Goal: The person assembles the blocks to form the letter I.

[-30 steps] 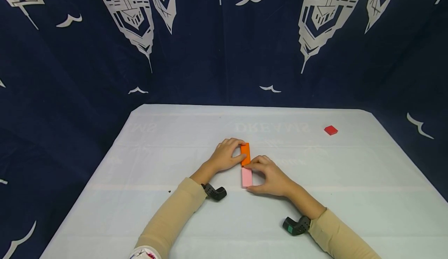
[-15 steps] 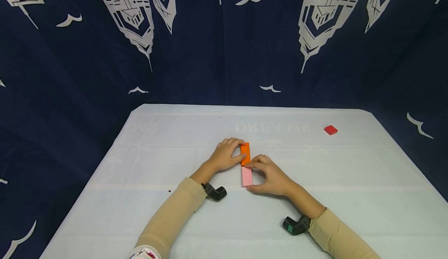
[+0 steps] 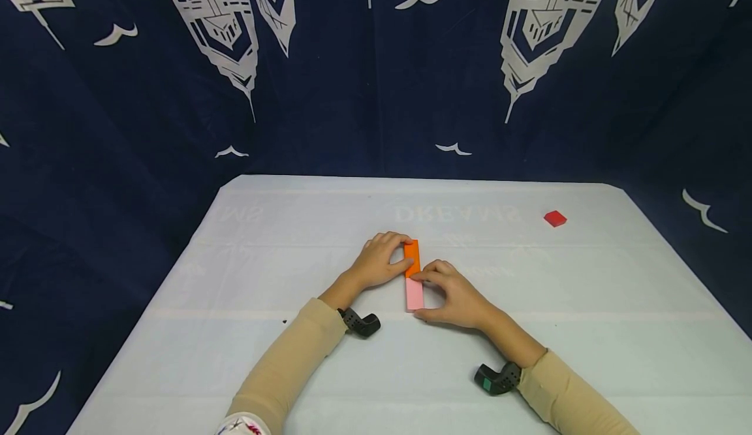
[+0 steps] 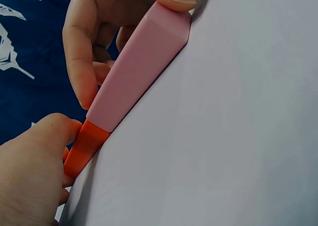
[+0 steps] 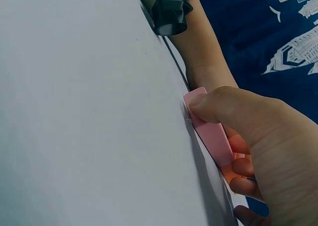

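Tabletop [image 3: 282, 383], white. Orange block [image 3: 414, 253] pinched in my left hand [image 3: 378, 260]; pink block [image 3: 414, 295] against its near end, gripped between my right hand's [image 3: 452, 296] thumb and fingers. Red block [image 3: 555, 219] well apart, far right.

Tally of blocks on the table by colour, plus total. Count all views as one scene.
Orange block: 1
Pink block: 1
Red block: 1
Total: 3
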Motion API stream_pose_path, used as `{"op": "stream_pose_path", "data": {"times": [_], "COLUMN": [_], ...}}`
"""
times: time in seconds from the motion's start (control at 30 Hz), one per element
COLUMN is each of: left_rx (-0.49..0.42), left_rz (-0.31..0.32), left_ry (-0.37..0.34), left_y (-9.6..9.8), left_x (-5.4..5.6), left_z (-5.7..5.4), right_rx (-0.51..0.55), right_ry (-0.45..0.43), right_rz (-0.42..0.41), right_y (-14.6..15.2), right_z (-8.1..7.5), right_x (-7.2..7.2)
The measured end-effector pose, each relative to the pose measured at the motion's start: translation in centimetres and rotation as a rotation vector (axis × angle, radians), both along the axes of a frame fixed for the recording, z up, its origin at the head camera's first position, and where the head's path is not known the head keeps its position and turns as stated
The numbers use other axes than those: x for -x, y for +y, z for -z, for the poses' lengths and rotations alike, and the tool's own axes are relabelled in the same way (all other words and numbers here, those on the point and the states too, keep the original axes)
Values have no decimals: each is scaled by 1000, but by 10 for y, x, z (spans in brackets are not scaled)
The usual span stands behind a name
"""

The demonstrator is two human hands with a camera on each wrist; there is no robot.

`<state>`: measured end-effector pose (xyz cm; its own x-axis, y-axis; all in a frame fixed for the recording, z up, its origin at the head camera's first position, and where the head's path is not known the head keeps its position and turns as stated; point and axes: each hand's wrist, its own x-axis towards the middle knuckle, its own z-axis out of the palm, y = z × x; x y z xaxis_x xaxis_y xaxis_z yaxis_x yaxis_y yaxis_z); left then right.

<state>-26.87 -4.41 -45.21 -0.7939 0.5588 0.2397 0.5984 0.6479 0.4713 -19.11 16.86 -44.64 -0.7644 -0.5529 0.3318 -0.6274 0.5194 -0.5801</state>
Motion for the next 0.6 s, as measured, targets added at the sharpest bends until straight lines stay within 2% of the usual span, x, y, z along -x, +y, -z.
{"op": "stream_pose_path", "data": {"times": [0.23, 0.6], "left_rx": [2, 2], "left_rz": [1, -2], "left_ry": [6, 13], "left_y": [0, 1], "left_x": [1, 1], "left_z": [1, 2], "right_rx": [13, 16], "right_ry": [11, -32], "right_rz": [-1, 2], "right_y": [0, 1], "right_z": [3, 3], "right_x": [1, 0]}}
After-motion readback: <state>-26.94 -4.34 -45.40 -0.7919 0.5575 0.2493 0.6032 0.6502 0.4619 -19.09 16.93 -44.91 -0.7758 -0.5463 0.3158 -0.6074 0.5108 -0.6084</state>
